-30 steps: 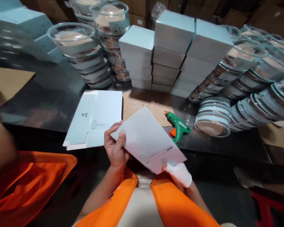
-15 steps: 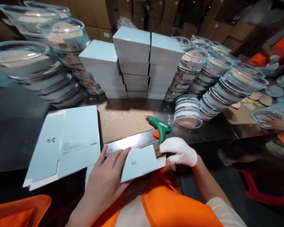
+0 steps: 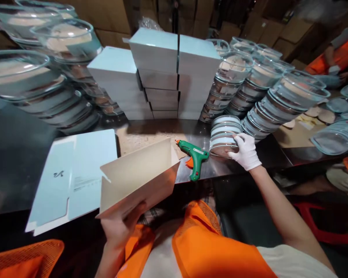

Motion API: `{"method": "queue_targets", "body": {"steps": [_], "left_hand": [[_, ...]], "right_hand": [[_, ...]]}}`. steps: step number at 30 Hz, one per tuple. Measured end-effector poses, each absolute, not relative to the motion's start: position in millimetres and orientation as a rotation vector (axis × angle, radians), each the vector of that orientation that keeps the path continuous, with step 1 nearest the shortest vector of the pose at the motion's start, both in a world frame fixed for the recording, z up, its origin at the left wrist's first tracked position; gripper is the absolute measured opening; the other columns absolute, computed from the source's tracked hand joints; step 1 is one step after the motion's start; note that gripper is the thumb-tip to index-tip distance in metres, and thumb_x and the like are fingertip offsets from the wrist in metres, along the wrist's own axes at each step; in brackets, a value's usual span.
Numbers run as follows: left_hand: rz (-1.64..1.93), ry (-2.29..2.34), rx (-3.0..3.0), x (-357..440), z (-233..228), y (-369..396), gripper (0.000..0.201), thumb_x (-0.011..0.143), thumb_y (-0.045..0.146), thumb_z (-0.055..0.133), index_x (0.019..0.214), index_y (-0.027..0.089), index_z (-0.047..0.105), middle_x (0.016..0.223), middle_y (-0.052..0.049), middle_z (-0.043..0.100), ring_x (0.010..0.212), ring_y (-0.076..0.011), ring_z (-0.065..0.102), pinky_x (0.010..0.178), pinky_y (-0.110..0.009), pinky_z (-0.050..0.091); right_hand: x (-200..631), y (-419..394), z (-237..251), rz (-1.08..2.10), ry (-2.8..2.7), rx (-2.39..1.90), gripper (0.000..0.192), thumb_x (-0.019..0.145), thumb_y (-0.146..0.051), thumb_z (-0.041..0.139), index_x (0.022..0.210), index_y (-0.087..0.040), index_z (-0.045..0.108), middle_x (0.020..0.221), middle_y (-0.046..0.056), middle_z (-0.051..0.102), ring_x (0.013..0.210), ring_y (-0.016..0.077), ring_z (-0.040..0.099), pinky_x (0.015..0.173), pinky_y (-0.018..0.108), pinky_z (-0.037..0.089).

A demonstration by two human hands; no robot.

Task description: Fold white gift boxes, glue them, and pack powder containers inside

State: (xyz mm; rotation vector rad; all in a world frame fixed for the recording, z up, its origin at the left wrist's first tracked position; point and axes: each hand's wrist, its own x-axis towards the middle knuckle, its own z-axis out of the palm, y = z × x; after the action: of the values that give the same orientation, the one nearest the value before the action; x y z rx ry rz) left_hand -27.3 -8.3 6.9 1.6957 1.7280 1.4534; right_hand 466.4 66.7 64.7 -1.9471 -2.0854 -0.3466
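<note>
My bare left hand point(image 3: 123, 224) supports an unfolded box point(image 3: 142, 189) from below and behind. Its open top faces up and away, showing a plain pale inside. My right hand point(image 3: 245, 152), in a white glove, has its fingers and thumb closed around the near right edge of a glass dish point(image 3: 224, 148) in a short stack. Between the box and that stack lies a green hot glue gun point(image 3: 195, 156) with an orange trigger. Flat light-blue box blanks point(image 3: 75, 181) lie left of the box.
Closed light-blue boxes point(image 3: 158, 58) are piled at the back. Tall stacks of glass dishes stand at the left point(image 3: 37, 88) and right point(image 3: 278, 100). Behind my box lies a cardboard sheet point(image 3: 139, 135). A co-worker point(image 3: 333, 58) in orange is at the far right.
The folded blue piece in my hands is now an open box, held by my left hand alone. My right hand has left it and moved right to the short dish stack.
</note>
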Motion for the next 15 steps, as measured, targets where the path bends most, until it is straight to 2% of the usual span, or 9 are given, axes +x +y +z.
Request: {"method": "queue_targets", "body": {"steps": [4,8,11,15], "left_hand": [[1.464,1.787,1.629,-25.5,-1.6,-3.6,0.061,0.067,0.081,0.079,0.078,0.021,0.074,0.075,-0.007,0.078,0.077,-0.0318,0.079,0.081,-0.047,0.069],[1.513,1.817,1.504,-20.6,-13.8,-4.4,0.059,0.067,0.074,0.082,0.089,0.020,0.073,0.084,-0.007,0.080,0.083,-0.0321,0.079,0.079,-0.046,0.069],[1.540,1.755,1.499,-22.9,-22.0,-6.9,0.052,0.069,0.066,0.086,0.093,0.022,0.074,0.088,-0.007,0.081,0.077,-0.0311,0.078,0.073,-0.045,0.068],[1.516,1.684,1.610,-36.8,-28.9,-10.5,0.042,0.073,0.056,0.088,0.094,0.023,0.075,0.086,-0.007,0.080,0.080,-0.0335,0.078,0.076,-0.050,0.068]], "right_hand": [[452.6,77.1,92.1,-0.327,-2.180,-2.249,0.074,0.068,-0.048,0.082,0.124,-0.002,0.065,0.116,0.026,0.068,0.107,0.0415,0.064,0.098,0.052,0.051],[436.7,82.4,112.9,-0.270,-2.236,-2.379,0.071,0.067,-0.050,0.085,0.117,-0.004,0.067,0.116,0.028,0.069,0.100,0.0376,0.067,0.088,0.044,0.053],[428.4,72.7,114.5,-0.154,-2.085,-2.517,0.078,0.066,-0.045,0.087,0.128,-0.005,0.062,0.117,0.027,0.071,0.100,0.0392,0.071,0.086,0.043,0.056],[427.8,42.5,99.5,-0.010,-1.781,-2.465,0.092,0.067,-0.054,0.085,0.141,-0.009,0.056,0.116,0.023,0.075,0.105,0.0426,0.074,0.092,0.051,0.060]]}}
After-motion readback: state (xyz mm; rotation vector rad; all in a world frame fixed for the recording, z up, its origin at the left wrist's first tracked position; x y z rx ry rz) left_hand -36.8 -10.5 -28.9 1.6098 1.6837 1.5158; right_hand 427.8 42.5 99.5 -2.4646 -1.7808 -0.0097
